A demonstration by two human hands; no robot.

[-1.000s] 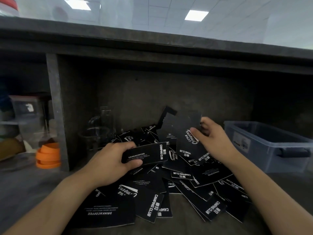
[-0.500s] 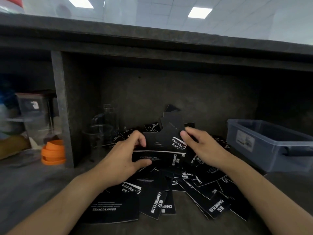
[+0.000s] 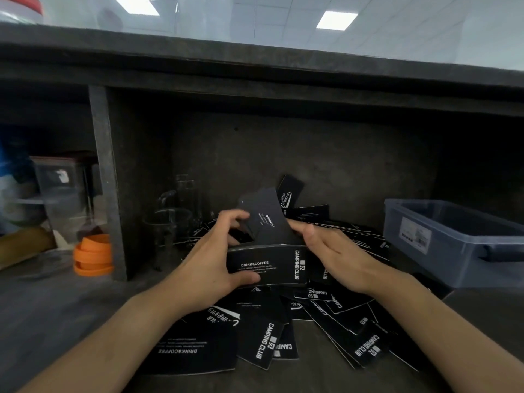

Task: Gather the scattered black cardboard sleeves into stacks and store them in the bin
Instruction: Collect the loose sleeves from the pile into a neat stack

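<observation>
held stack (image 3: 269, 265): flat black cardboard sleeves, matte, white "DRINK&COFFEE" and "CAMPING CLUB" print, clamped between left thumb and fingers
left hand (image 3: 215, 262): thumb on stack's front face, fingers curled over its top edge
upright sleeve (image 3: 265, 219): same black card, tilted, standing just behind the stack, between both hands' fingertips
right hand (image 3: 331, 251): thumb and fingertips pinch the upright sleeve's lower right edge; fingertips mostly hidden
scattered sleeves (image 3: 354, 316): overlapping loose pile on the dark shelf, below and beyond both hands
bin (image 3: 453, 245): translucent blue-grey plastic, rectangular, labelled, right of right hand, apart from its fingers
orange rings (image 3: 93, 255): stacked, far left of left fingers
</observation>
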